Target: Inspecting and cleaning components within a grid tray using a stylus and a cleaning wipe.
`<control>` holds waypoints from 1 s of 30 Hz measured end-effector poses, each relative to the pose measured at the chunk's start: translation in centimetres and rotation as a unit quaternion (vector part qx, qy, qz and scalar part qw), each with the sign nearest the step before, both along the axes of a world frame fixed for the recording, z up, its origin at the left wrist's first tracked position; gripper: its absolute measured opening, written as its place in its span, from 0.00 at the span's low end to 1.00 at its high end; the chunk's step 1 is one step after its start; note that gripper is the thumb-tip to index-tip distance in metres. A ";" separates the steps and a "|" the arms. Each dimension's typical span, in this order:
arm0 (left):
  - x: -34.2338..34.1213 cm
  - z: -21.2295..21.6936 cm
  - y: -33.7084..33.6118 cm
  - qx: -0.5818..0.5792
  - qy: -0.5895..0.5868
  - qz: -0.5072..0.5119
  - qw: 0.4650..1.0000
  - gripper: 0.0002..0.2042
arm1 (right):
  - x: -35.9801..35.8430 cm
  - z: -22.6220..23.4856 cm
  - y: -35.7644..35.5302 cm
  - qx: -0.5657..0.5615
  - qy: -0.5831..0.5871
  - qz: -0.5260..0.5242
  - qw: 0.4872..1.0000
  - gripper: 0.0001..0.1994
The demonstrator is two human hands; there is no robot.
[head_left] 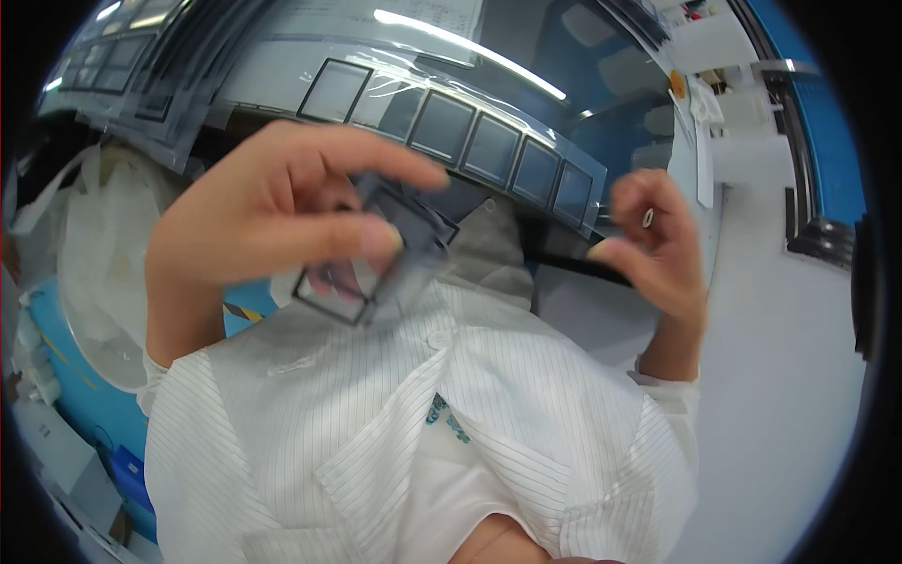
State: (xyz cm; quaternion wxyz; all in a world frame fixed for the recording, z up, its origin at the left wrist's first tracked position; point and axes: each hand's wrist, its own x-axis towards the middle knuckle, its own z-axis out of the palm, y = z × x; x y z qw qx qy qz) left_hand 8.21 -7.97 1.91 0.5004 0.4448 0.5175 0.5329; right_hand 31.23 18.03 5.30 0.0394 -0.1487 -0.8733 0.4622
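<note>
While motion blur softens its edges, a dark-framed clear panel piece (413, 249) sits in the left hand (272, 202), in front of the wearer's chest; can't tell if it's one panel or several overlapped. Left thumb lies across its face, index finger stretched out past its upper edge; the other fingers are partly hidden behind. Piece is tilted, lower corner hanging below the thumb, clear of the table.

Right hand (662, 240) is off to the right, well apart from the piece: fingers curled, thumb out, gap between thumb and fingertips. Small pale ring shape (648, 218) shows at its fingers, too blurred to identify.

Beyond both hands, a row of dark-framed rectangular panels (490, 148) runs along the near edge of a glossy table (268, 77), slanting down from left to right; right end is near the right hand. More framed panels (113, 64) at upper left. Translucent plastic bag (108, 254) beside the left forearm, blue floor (56, 324) below it. Wearer has a white striped coat (310, 404).
</note>
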 end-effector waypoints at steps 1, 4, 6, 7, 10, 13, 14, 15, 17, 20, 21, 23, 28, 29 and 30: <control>0.4 1.0 0.2 0.040 0.043 -0.031 0.998 0.20 | -0.2 -1.1 -0.6 -0.036 -0.013 0.037 0.999 0.33; -0.3 6.3 1.0 0.099 0.271 -0.197 0.937 0.16 | -0.9 -3.4 -2.6 -0.071 0.043 0.098 0.992 0.37; -1.1 8.2 0.4 0.104 0.277 -0.206 0.933 0.15 | -0.8 -4.1 -2.7 -0.111 -0.005 0.194 0.975 0.37; -1.5 8.1 -0.2 0.162 0.291 -0.129 0.934 0.14 | -0.7 -3.5 -2.9 -0.077 -0.017 0.205 0.976 0.27; -3.3 7.1 -1.4 0.102 0.160 0.065 0.980 0.14 | 0.0 -2.4 -1.1 -0.037 -0.070 0.196 0.977 0.20; -5.9 4.4 0.9 -0.040 0.143 0.153 0.977 0.14 | -1.5 -0.2 2.1 -0.021 -0.005 0.134 0.991 0.15; -6.3 3.3 1.7 -0.051 0.135 0.171 0.975 0.14 | -2.5 0.4 3.3 -0.023 0.004 0.121 0.992 0.15; -6.8 1.9 2.5 -0.062 0.127 0.191 0.971 0.13 | -3.9 0.9 4.4 0.029 -0.042 0.127 0.991 0.16; -7.0 0.3 4.0 -0.087 0.352 0.238 0.901 0.17 | -5.5 0.7 6.9 0.059 -0.126 0.138 0.981 0.15; -3.6 1.8 5.3 -0.172 0.523 0.311 0.775 0.29 | -4.2 -1.0 7.6 0.297 0.103 0.085 0.946 0.14; -3.2 1.3 5.0 -0.059 0.615 0.274 0.737 0.32 | -4.0 1.1 6.0 0.247 -0.014 0.025 0.969 0.14; -3.3 0.3 4.5 0.050 0.703 0.137 0.696 0.39 | -2.7 1.9 5.2 0.174 -0.079 -0.001 0.981 0.15; -5.0 0.7 5.1 0.005 0.643 0.030 0.765 0.36 | -0.4 1.2 3.5 -0.004 -0.226 -0.082 0.971 0.28; -5.4 1.4 5.4 -0.010 0.604 0.007 0.797 0.34 | 0.1 0.9 3.1 -0.055 -0.208 -0.098 0.972 0.29; -5.8 2.0 5.5 -0.028 0.564 -0.015 0.825 0.32 | 0.3 0.2 2.9 -0.106 -0.187 -0.110 0.970 0.31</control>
